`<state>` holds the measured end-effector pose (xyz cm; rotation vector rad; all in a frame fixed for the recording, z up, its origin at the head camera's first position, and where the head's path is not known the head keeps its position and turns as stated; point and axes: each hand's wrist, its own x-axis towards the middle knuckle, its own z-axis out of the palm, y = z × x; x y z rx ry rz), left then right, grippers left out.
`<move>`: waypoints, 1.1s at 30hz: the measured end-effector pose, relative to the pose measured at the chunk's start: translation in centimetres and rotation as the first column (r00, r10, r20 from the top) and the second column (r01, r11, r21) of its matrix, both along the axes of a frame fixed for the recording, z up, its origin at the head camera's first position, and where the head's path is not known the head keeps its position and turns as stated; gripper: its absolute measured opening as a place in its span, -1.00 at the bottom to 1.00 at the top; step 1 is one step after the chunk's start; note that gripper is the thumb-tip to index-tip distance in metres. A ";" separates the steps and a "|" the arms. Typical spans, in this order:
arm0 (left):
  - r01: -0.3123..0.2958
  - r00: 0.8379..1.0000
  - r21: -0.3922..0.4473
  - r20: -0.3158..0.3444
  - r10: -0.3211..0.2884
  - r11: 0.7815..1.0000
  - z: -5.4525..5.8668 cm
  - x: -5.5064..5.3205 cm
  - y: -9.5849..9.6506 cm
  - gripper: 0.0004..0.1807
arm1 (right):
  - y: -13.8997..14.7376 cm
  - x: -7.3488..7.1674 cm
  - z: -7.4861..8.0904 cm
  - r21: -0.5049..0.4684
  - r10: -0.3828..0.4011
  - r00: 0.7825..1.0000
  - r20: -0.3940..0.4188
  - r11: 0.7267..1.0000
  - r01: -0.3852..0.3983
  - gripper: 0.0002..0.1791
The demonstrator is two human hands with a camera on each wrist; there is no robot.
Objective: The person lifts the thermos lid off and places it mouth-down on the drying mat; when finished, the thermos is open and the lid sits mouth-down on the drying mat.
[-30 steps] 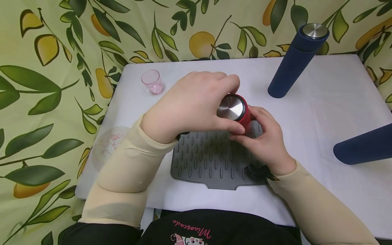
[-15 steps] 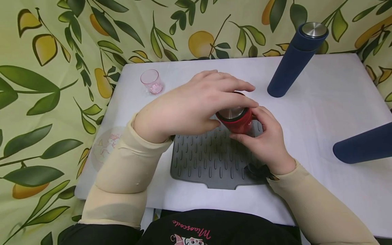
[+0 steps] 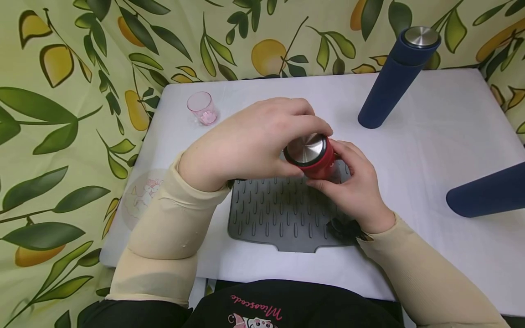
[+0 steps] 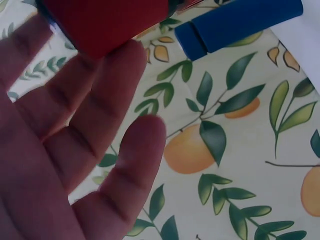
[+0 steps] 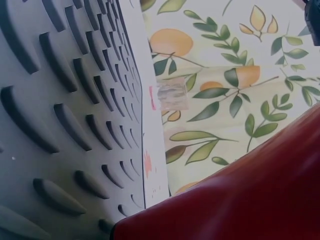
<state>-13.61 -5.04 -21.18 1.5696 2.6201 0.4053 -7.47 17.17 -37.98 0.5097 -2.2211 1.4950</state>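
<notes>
A red thermos (image 3: 321,171) with a steel-topped lid (image 3: 305,150) stands over the grey ridged mat (image 3: 275,218), its top leaning toward the left hand. The left hand (image 3: 268,139) grips the rim of the lid, thumb on the near side and fingers on the far side. In the left wrist view its fingertips lie against the red lid (image 4: 112,22). My right hand (image 3: 356,182) holds the thermos body from the right, thumb in front. The red body (image 5: 250,205) fills the lower right of the right wrist view, beside the mat. The right hand's fingers are hidden there.
A tall navy thermos (image 3: 393,82) stands at the back right, and another navy thermos (image 3: 488,191) reaches in from the right edge. A small pink glass (image 3: 202,108) is at the back left. A clear round coaster-like disc (image 3: 137,200) lies near the left edge.
Half a second ago the left fingers were spread straight over the lid; now they are curled round its rim again. The thermos top tilts slightly more leftward. The right hand stays in place.
</notes>
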 end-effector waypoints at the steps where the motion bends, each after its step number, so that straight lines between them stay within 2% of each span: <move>1: -0.028 1.000 -0.004 0.002 0.028 1.000 0.0 0.0 0.0 -0.34 | 0.0 0.0 0.0 0.001 0.001 1.000 0.004 1.000 -0.001 -0.02; 5: -0.119 0.993 0.005 -0.026 0.119 0.993 -0.1 0.2 0.0 -0.32 | 0.0 0.0 0.0 0.001 0.002 1.000 0.009 1.000 -0.002 -0.03; 9: -0.147 0.987 0.051 -0.061 0.150 0.988 -0.2 0.2 -0.1 -0.32 | 0.0 0.0 0.0 0.006 0.007 1.000 -0.004 1.000 -0.007 -0.03; 19: -0.141 0.979 0.198 -0.120 0.167 0.970 -0.8 0.0 -0.6 -0.32 | -0.1 0.3 0.4 0.010 0.006 1.000 -0.010 1.000 -0.006 -0.02; 25: -0.082 0.970 0.319 -0.192 0.149 0.944 -1.2 0.0 -0.8 -0.32 | -0.1 0.4 0.6 0.012 -0.006 1.000 -0.016 1.000 0.006 0.00; 29: -0.044 0.956 0.402 -0.249 0.155 0.915 -1.3 -0.1 -0.9 -0.32 | 0.0 0.5 0.7 0.012 -0.026 0.999 -0.024 1.000 0.026 0.00; 33: -0.030 0.942 0.515 -0.272 0.196 0.857 -1.0 -0.3 -1.7 -0.30 | 0.0 0.5 0.7 0.001 -0.051 0.999 -0.006 0.999 0.051 -0.01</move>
